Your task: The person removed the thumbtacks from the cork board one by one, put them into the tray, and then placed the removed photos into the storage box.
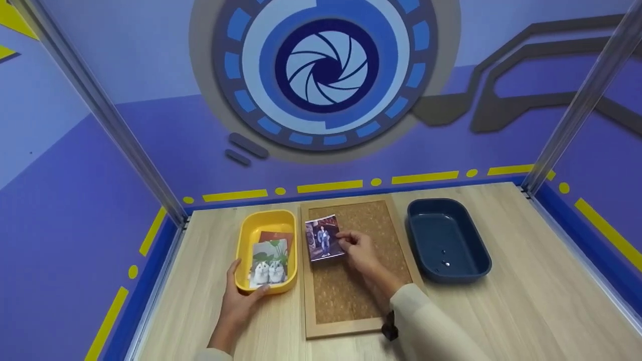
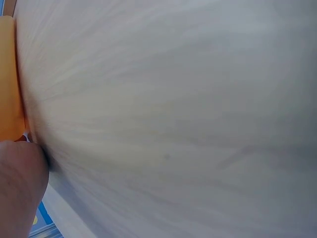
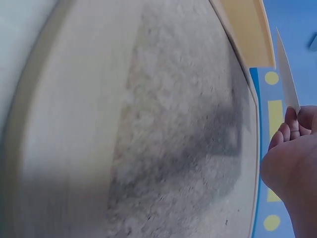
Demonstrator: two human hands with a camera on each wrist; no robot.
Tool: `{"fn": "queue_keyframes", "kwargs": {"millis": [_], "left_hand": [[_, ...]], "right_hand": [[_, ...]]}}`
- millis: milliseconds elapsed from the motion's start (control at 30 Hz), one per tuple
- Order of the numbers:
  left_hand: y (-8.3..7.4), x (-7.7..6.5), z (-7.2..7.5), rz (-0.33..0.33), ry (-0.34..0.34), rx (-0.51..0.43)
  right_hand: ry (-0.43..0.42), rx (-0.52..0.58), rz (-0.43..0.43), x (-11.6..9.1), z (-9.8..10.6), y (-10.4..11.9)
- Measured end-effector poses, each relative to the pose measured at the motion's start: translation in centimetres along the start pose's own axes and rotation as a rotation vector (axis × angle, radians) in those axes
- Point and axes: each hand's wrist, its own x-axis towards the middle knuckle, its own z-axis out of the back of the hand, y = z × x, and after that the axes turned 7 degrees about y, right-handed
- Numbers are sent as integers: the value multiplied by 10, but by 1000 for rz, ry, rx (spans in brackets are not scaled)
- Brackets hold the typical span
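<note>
In the head view my right hand (image 1: 362,254) pinches the right edge of a photo print (image 1: 323,240) of a standing figure. It holds the print over the upper left of a wood-framed cork board (image 1: 341,301). The right wrist view catches the print (image 3: 287,74) edge-on, raised above the board, between thumb and fingers. My left hand (image 1: 238,305) grips the near left corner of a yellow tray (image 1: 242,220), thumb at the front rim, fingers along the left side. Inside the tray lie a photo of two white furry animals (image 1: 270,268) and a reddish card (image 1: 280,235) partly beneath it.
Right of the board stands a dark blue tray (image 1: 434,230) with a few small shiny pieces (image 1: 445,263) in it. All of this rests on a light wood table (image 1: 521,281). Purple-blue printed panels (image 1: 165,130) wall in the back and sides.
</note>
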Motion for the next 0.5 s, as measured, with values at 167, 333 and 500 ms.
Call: {"fn": "queue_keyframes", "kwargs": {"millis": [167, 333, 500], "left_hand": [[-1, 1, 0, -1, -6, 9], [-1, 1, -1, -15, -7, 10], [2, 0, -1, -33, -16, 9]], "right_hand": [[8, 9, -2, 1, -9, 2], [28, 18, 2, -1, -20, 5], [63, 4, 16, -3, -32, 7]]}}
